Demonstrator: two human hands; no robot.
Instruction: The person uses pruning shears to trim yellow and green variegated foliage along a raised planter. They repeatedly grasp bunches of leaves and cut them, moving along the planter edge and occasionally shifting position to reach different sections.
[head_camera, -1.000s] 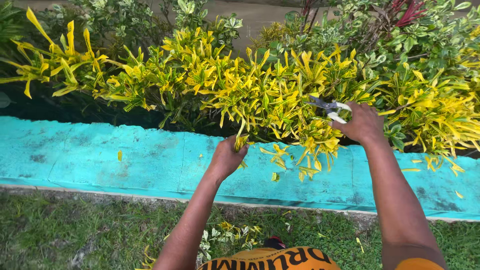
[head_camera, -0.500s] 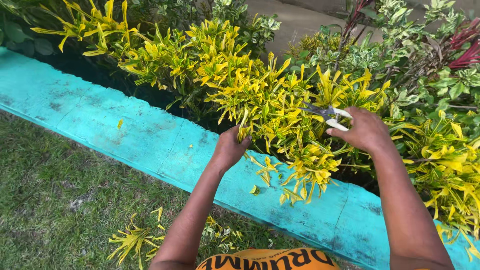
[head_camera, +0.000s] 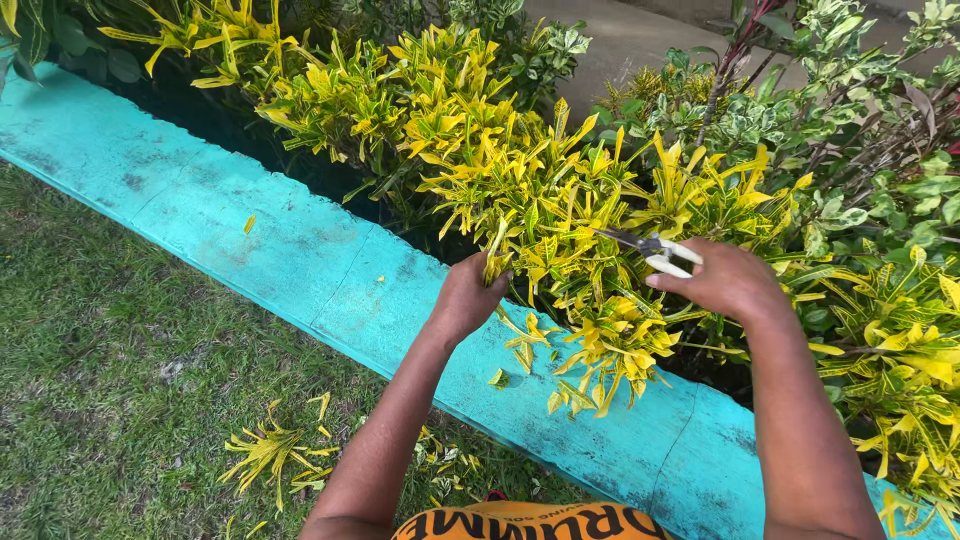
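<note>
Fingers (head_camera: 497, 279) half-hidden among leaves (head_camera: 520, 200); scissors (head_camera: 650, 246) mostly covered.

Daylight falling evenly around me, a turquoise painted concrete kerb (head_camera: 290, 260) running diagonally past my knees, patchy grass (head_camera: 110, 370) lying on its near side, grey pavement (head_camera: 640, 40) showing beyond, green shrubs (head_camera: 880, 150) crowding the far right corner.

The shears (head_camera: 655, 247) at centre right show dull grey metal blades and smooth white plastic handles. The curb (head_camera: 300, 260) is rough, matt, worn turquoise-painted concrete. Shrub leaves (head_camera: 520, 190) look waxy and glossy.
</note>
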